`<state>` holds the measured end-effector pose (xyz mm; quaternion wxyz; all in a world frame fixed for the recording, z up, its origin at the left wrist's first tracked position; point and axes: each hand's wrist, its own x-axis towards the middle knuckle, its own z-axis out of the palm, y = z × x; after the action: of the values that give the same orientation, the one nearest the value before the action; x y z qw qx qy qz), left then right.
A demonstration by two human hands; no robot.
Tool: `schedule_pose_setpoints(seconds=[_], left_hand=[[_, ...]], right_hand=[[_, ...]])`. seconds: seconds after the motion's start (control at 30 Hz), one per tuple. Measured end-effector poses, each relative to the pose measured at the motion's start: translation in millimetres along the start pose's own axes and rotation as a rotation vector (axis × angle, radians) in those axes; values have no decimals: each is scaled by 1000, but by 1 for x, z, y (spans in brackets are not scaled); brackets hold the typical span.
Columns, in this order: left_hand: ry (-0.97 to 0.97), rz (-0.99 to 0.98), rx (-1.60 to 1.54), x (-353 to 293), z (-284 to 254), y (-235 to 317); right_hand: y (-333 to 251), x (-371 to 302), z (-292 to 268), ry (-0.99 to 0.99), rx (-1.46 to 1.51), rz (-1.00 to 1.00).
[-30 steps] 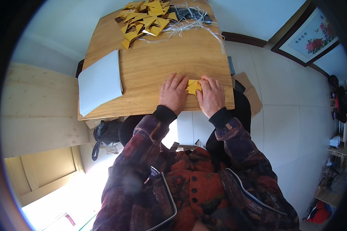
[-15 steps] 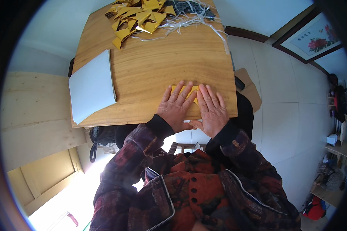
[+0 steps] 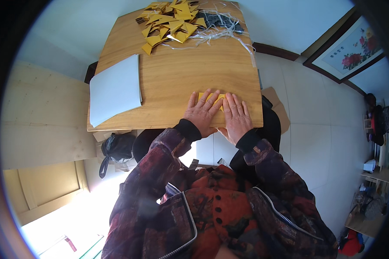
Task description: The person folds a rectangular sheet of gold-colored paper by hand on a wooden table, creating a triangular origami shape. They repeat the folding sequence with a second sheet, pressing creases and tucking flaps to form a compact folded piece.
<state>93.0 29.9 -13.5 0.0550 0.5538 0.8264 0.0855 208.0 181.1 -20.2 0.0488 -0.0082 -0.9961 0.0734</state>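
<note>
A small piece of yellow folded paper (image 3: 220,96) lies flat near the front edge of the wooden table (image 3: 177,77). My left hand (image 3: 202,111) rests on its left part with the fingers stretched out and slightly spread. Beside it, my right hand (image 3: 237,117) lies flat over the right part, fingers extended. Both palms hang over the table's edge, and the thumbs come close together there. Much of the paper is hidden under the fingers. At the far side of the table lies a pile of folded yellow paper pieces (image 3: 177,23).
A stack of white sheets (image 3: 116,93) sits on the table's left side. White plastic strips (image 3: 222,26) lie tangled at the back right over something dark grey. A black plastic bag (image 3: 116,149) is below the left corner. Cardboard (image 3: 275,108) lies right of the table.
The view has shifted a little, so the table appears slightly moved. Both hands stay flat on the yellow paper, with only slight shifts of the fingers.
</note>
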Motion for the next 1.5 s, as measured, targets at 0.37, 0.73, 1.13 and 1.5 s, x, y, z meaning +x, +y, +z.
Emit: schedule_pose_setpoints(seconds=[0.37, 0.73, 1.13, 1.5], left_hand=[[14, -133, 68, -19, 7, 1], [-36, -148, 71, -18, 4, 3], [25, -140, 58, -20, 6, 2], [-40, -154, 85, -18, 1, 3]], right_hand=[[-2, 0, 1, -15, -8, 26], [-24, -30, 1, 4, 38, 52], [-28, -54, -13, 212, 254, 64], [15, 19, 1, 123, 251, 48]])
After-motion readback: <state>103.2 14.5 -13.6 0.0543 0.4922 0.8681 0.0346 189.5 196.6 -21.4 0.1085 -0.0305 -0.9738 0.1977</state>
